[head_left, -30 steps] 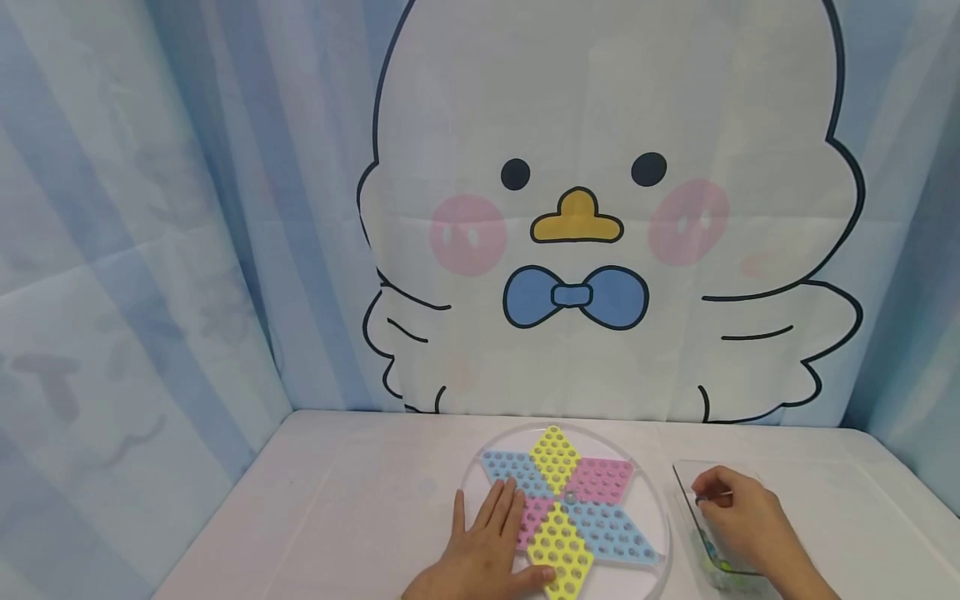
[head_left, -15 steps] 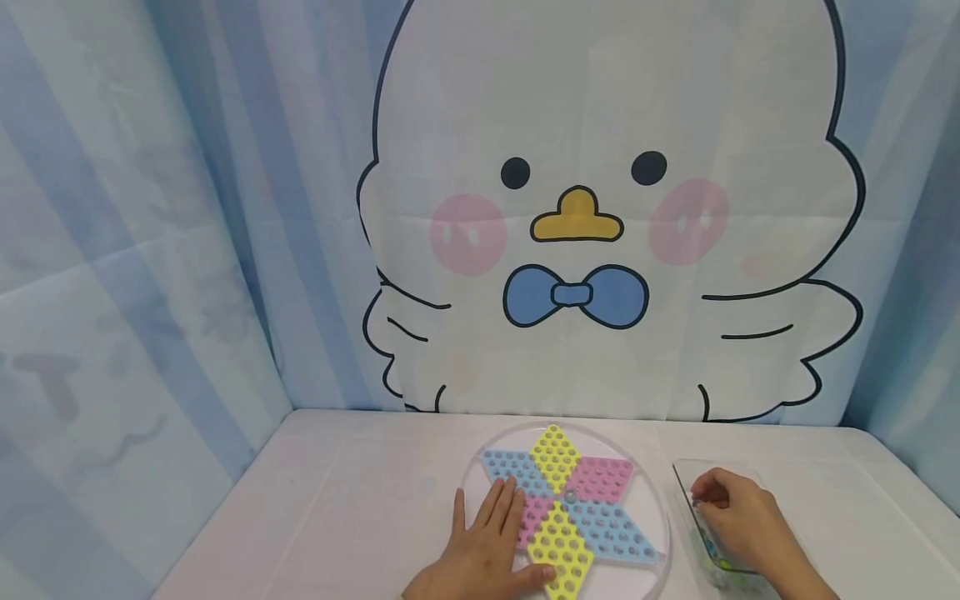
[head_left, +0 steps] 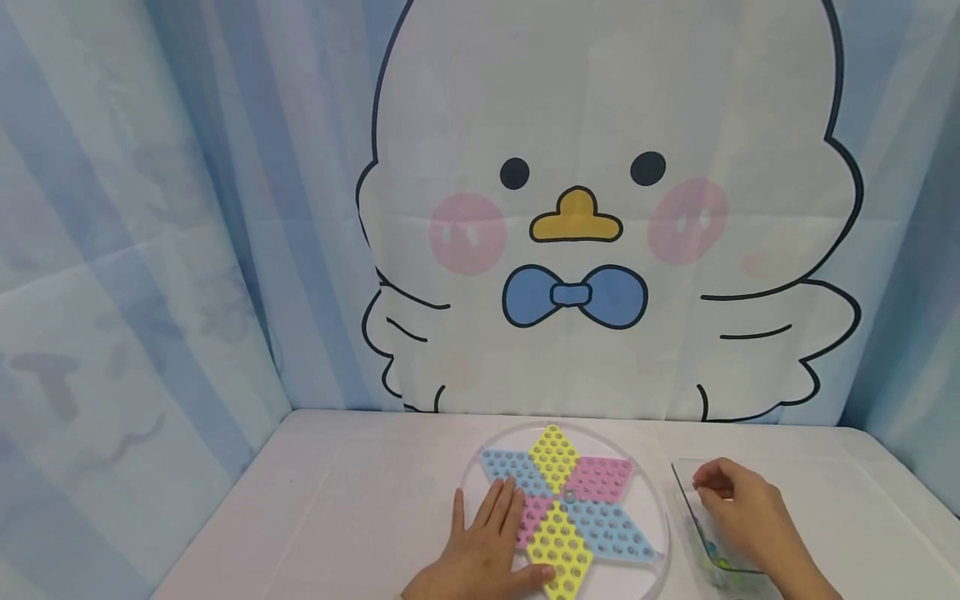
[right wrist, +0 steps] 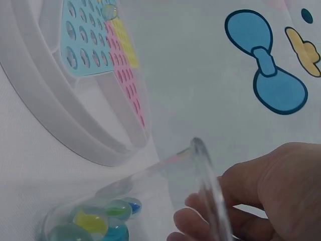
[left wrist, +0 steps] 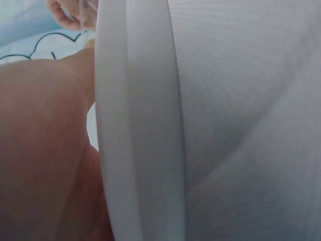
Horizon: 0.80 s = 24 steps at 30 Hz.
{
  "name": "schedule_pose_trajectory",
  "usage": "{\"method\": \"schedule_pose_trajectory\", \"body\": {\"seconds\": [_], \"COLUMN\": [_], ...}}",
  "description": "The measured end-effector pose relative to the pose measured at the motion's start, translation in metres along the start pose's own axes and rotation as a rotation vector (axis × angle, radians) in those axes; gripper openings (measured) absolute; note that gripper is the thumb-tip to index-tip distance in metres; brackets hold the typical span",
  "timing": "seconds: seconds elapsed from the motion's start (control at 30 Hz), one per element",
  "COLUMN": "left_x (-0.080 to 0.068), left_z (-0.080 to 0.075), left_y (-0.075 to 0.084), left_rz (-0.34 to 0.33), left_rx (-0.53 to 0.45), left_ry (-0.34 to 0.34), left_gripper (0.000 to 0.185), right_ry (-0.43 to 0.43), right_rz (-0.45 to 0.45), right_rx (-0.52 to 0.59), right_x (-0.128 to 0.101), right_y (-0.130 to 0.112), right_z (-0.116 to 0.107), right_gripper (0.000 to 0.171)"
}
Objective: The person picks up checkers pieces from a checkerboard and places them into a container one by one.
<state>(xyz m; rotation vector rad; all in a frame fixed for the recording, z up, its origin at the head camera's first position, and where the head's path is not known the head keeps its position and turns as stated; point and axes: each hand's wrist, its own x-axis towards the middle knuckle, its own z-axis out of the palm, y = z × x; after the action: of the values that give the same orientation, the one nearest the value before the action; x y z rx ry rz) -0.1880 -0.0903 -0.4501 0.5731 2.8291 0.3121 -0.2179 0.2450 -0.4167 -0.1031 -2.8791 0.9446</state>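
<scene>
Fingers of the right hand (head_left: pixel 738 508) curl inside the clear tray (head_left: pixel 684 485) of marbles (right wrist: pixel 98 221) — seemingly picking one — while the left hand (head_left: pixel 487 546) presses flat on the star board (head_left: pixel 600 483), whose holes call for careful placement.

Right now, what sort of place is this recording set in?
Probably a staged tabletop booth rather than a lived-in room: a cartoon bird backdrop, a white table, and a star-shaped game board beside a clear tray of marbles.

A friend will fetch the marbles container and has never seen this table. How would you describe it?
Start at the round white board with the coloured star before the chick backdrop. Directly to its right stands a clear plastic rectangular tray, where the right hand rests. It alone is transparent, with blue, green and yellow glass marbles inside.
</scene>
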Motion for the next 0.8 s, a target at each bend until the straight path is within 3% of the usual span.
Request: {"method": "schedule_pose_trajectory", "body": {"seconds": [0.27,0.8], "left_x": [0.000,0.001], "left_z": [0.002,0.000], "left_y": [-0.001,0.001], "left_rz": [0.008,-0.017], "left_rx": [-0.017,0.017], "left_ry": [0.005,-0.003], "left_gripper": [0.106,0.105], "right_ry": [0.084,0.098], "right_rz": [-0.073,-0.115], "right_rx": [0.043,0.054], "right_x": [-0.007,-0.010], "right_y": [-0.009,-0.024], "right_z": [-0.002,0.001], "right_gripper": [0.014,0.015]}}
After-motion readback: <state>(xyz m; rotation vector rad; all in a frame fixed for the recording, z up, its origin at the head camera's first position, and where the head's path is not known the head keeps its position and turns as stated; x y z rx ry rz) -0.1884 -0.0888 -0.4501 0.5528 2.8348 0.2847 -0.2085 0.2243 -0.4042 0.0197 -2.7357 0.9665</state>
